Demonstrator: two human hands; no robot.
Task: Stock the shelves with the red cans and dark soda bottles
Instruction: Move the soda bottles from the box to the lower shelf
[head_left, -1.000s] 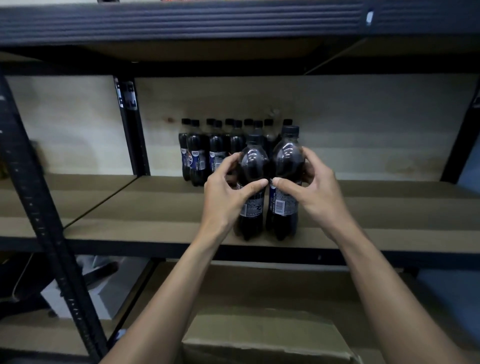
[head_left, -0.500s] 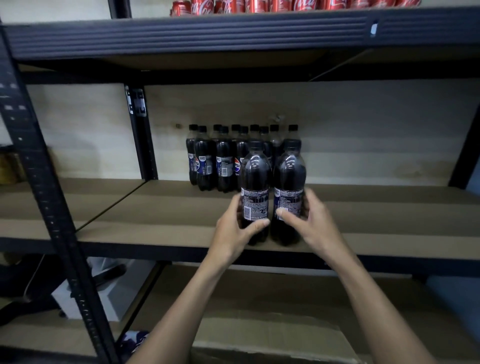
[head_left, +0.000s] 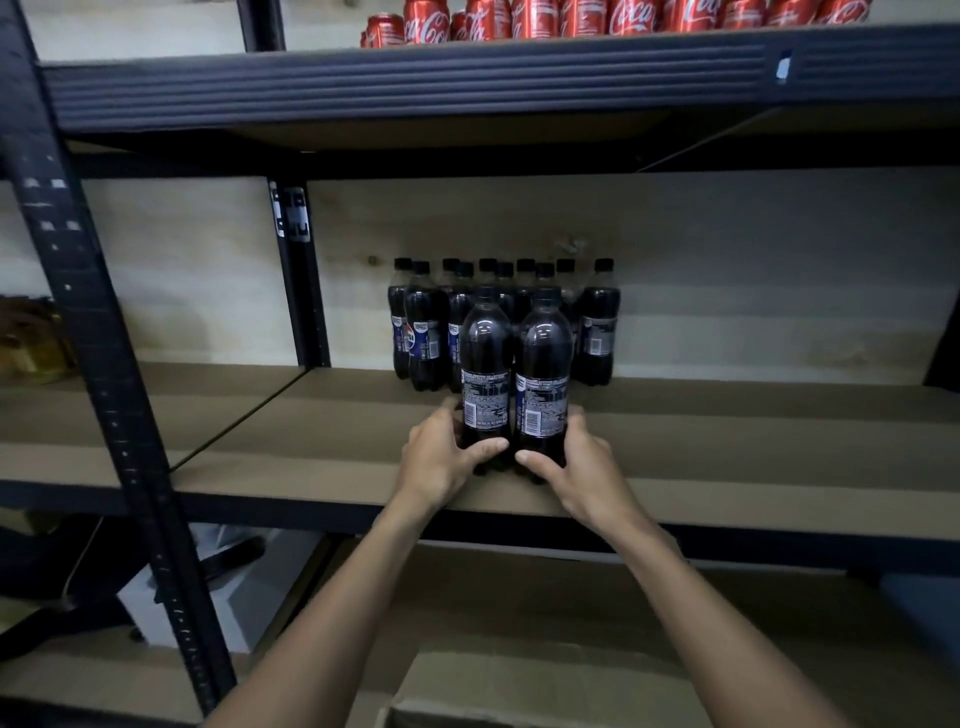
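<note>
The left hand (head_left: 441, 457) is wrapped low round the left bottle (head_left: 485, 364), thumb laid across the front just under the label; the right hand (head_left: 576, 462) grips the right bottle (head_left: 543, 374) the same way, thumb crossing near the base. The two bottles stand upright and touching, side by side, on the front half of the middle shelf (head_left: 727, 457). I cannot tell whether their bases are fully down on the board or just above it. They look full, so I'd judge them heavy for their size, and the smooth plastic wall will give a little under a squeeze and may slip. A hold low on the body, or at the label where the surface is less slick, seems the surest. Being tall and narrow, they would tip easily if shoved from the top. At twelve o'clock from the pair, against the back wall, stands the cluster of stocked bottles (head_left: 431, 322), capped and upright, a short gap beyond. Higher at twelve o'clock, the red cans (head_left: 623, 18) line the top shelf. At nine o'clock rises a black upright post (head_left: 104, 364). At six o'clock, below the forearms, sits a cardboard box (head_left: 545, 691).
</note>
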